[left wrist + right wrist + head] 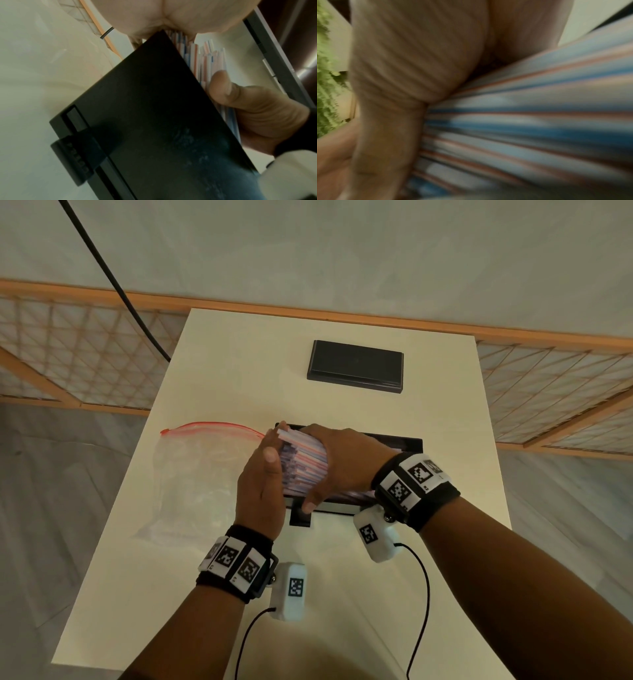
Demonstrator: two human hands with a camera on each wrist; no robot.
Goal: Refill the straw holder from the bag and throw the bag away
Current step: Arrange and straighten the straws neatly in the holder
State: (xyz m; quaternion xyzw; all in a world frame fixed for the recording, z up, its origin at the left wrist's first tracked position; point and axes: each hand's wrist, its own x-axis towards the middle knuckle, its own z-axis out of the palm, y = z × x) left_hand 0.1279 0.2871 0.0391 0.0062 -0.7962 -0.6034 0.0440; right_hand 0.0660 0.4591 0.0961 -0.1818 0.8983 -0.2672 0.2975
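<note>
Two hands meet over a bundle of straws (305, 465) at the middle of a pale counter (212, 357). The right hand (342, 463) wraps over the top of the bundle, fingers curled around it and the thumb reaching down toward the near edge. The left hand (262, 484) stands on its edge with straight fingers, its palm pressed flat against the left ends of the straws; it grips nothing. The straws are white with blue and reddish stripes and lie lengthwise, running left to right.

The bundle sits in, or just above, the open black straw holder (394, 441), a shallow rectangular box lying across the counter; whether the straws already rest on its floor cannot be told. The left wrist view looks up along the holder's dark side, where the striped straws show above its rim beside the right thumb. A small black tab (300, 517) juts from the holder's near side. The right wrist view is blurred, showing only stripes pressed against the palm.

Just left of the hands lies the clear plastic bag (195, 477), flat on the counter, its red zip edge (212, 426) at the far side. It looks limp and slack.

Farther back on the counter, well apart from the holder, rests a black rectangular lid (356, 366). Both wrists wear black bands with checkered markers and small white cameras. Beyond the counter stands a wooden lattice screen (78, 354).
</note>
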